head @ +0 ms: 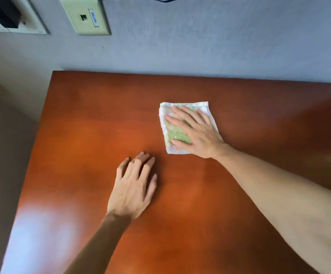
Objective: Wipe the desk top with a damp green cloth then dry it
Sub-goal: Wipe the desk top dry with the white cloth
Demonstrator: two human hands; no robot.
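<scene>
A folded cloth (175,133), green in the middle with a white border, lies flat on the reddish-brown desk top (93,119), right of centre and toward the wall. My right hand (196,133) presses flat on the cloth with its fingers spread, covering most of its right half. My left hand (134,186) rests on the bare wood to the left of the cloth and nearer to me, fingers slightly curled and apart, holding nothing.
The desk's far edge meets a grey wall (220,46). A beige socket plate (85,14) and a white panel with a dark box (8,14) are on the wall at upper left. The desk's left edge (36,151) drops off to the floor.
</scene>
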